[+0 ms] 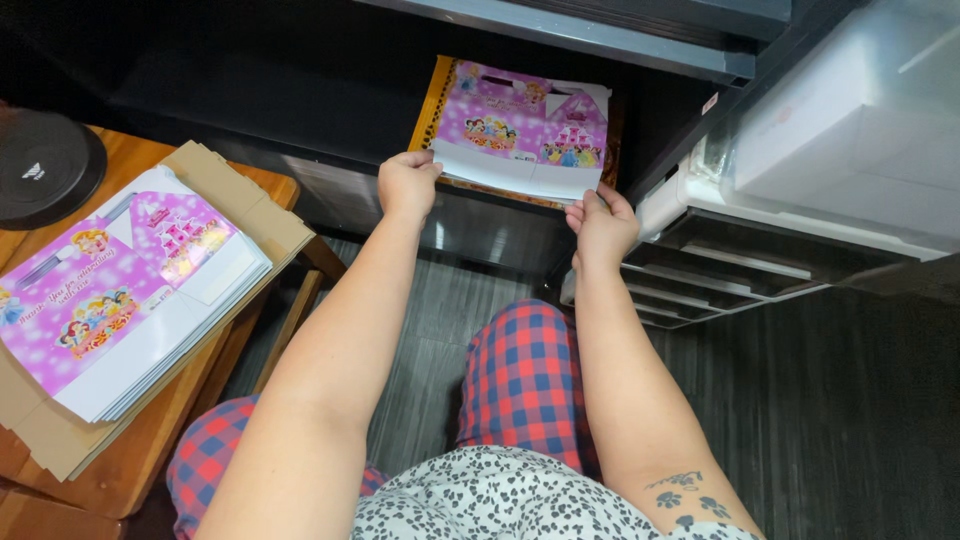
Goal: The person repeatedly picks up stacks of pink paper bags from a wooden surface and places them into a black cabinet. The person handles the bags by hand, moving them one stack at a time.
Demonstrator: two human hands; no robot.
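At the far left, a dark round object is sitting on the wooden table. Beside it, a stack of flat pink printed box blanks is lying on a sheet of brown cardboard, which is resting on that table and overhanging its edge.

Moving toward the middle, the left hand is reaching forward into a dark shelf opening, its fingers curled closed around the left near corner of a second stack of pink printed blanks. This stack is lying flat inside the shelf, on top of an orange-edged sheet. The right hand is gripping the stack's right near corner, fingers bent shut on its edge.

Below, the person's legs in red and blue checked trousers are showing over the grey floor.

At the right, a translucent plastic drawer unit is standing; what its drawers are holding cannot be told.
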